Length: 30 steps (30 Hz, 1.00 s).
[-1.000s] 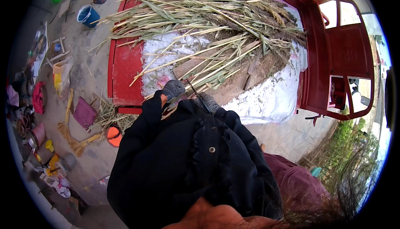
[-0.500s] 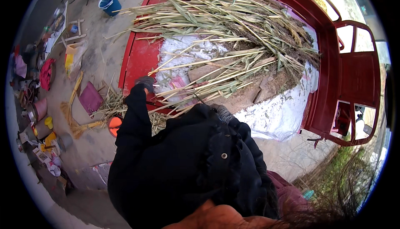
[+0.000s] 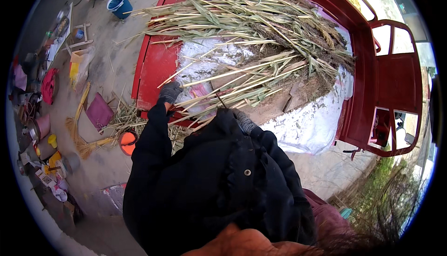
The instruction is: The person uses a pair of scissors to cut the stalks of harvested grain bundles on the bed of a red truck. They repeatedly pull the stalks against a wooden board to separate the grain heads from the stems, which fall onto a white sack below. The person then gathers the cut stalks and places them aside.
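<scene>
Nearest is the person's own dark jacket (image 3: 219, 186), filling the lower middle of the view, both black sleeves reaching up and away. The left hand (image 3: 170, 92), in a grey glove, lies at the near edge of the red cart bed (image 3: 156, 67), its fingers curled around the cut ends of some pale stalks (image 3: 233, 77) that slant across the bed. The right hand (image 3: 243, 121), also gloved, is half hidden behind the jacket collar; it sits against the stalk ends, but I cannot tell whether its fingers are clenched or loose. Just past both hands the stalks rest on a white sheet (image 3: 307, 123) spread over the bed. Farther back a thick heap of green and straw-coloured reeds (image 3: 260, 18) covers the bed. Off to the left, on the ground, lies an orange bowl (image 3: 127, 142), and far up, a blue bucket (image 3: 120, 4)
</scene>
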### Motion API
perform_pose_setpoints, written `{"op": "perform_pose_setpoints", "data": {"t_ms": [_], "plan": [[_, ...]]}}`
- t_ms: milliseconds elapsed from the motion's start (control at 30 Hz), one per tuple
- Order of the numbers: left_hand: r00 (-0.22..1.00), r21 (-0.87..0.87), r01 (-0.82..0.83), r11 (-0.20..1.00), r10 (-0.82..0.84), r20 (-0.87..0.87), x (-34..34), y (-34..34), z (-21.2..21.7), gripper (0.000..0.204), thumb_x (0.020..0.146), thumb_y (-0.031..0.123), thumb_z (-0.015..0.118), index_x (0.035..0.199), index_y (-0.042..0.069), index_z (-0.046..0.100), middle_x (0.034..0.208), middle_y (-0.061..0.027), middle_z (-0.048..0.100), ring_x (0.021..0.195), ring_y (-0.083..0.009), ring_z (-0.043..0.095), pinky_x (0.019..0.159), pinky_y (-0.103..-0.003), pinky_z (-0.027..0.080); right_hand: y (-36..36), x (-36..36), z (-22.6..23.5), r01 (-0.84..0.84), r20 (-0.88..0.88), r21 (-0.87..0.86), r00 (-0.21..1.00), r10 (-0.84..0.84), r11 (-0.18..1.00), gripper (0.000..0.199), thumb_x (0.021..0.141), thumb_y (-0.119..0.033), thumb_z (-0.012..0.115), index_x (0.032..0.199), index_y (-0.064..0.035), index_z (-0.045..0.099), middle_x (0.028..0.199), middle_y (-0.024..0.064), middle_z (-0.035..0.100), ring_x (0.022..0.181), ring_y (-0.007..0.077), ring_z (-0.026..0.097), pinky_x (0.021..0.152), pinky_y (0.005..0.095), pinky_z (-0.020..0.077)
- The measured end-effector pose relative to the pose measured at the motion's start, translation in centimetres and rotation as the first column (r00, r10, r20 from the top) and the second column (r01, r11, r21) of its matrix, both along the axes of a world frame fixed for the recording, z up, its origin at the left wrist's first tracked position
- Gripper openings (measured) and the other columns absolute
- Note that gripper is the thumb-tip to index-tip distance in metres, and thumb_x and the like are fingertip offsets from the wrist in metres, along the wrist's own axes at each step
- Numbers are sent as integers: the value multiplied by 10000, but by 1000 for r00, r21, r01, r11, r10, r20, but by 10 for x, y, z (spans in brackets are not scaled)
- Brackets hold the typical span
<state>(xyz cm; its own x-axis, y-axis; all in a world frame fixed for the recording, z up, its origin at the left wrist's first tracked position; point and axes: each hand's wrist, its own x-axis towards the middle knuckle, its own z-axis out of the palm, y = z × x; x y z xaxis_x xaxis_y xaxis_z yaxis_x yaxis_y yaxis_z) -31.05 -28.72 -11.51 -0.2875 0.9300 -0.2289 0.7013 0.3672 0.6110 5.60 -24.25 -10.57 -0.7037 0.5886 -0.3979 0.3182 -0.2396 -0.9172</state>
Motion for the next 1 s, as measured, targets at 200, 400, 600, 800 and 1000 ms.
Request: {"op": "perform_pose_setpoints", "data": {"t_ms": [200,400,600,800,1000], "plan": [[973,151,-60,987,24,230,29,-31,23,252,770,247,566,832,3,587,812,-188,579,777,-363,533,692,-416,416,-16,-73,-27,-357,213,341,930,298,870,321,790,-250,527,1027,-34,500,966,182,550,928,280,534,786,356,412],[996,172,-75,982,64,69,43,-40,35,286,785,266,525,862,-3,585,869,-201,578,825,-367,527,738,-419,414,-29,-106,57,-317,119,141,946,301,938,329,802,-263,525,1008,-7,499,1004,215,520,958,300,513,783,357,406],[999,174,24,985,-28,19,62,-46,36,202,777,197,538,817,4,584,808,-184,573,795,-353,530,714,-424,416,-42,-129,38,-305,257,256,936,240,917,352,859,-318,435,939,18,502,869,228,524,866,337,525,721,392,406],[1000,234,16,972,-21,17,68,-64,26,196,755,216,543,846,44,567,801,-170,573,745,-360,530,654,-438,420,-52,-125,10,-273,245,437,953,178,857,319,782,-305,537,885,-5,506,765,229,529,765,372,533,650,445,405],[930,171,338,925,-357,92,7,-104,-28,202,737,232,572,814,47,602,820,-172,572,782,-333,538,726,-412,430,-37,-119,59,-426,475,261,838,269,866,304,708,-266,615,891,-41,523,778,220,560,769,365,555,639,435,432]]}}
